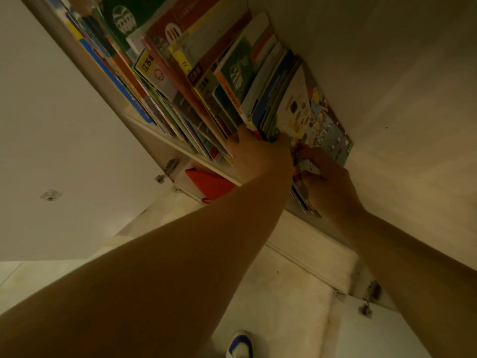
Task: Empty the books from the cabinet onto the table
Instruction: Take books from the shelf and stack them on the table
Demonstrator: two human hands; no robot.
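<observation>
Head view: the books [196,81] stand packed on the cabinet shelf [165,136] at twelve o'clock. The left hand [258,153] curls its fingers round a bundle; the right hand [327,182] pinches the last thin ones. Gathering step; next, pull them clear together.

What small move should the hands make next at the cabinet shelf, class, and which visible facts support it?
Probably draw the gripped bundle of thin picture books straight out towards the person. The left hand has its fingers tucked among the lower edges of the books, and the right hand pinches the illustrated covers at the row's right end, beside the cabinet wall. Nothing has left the shelf yet.
</observation>
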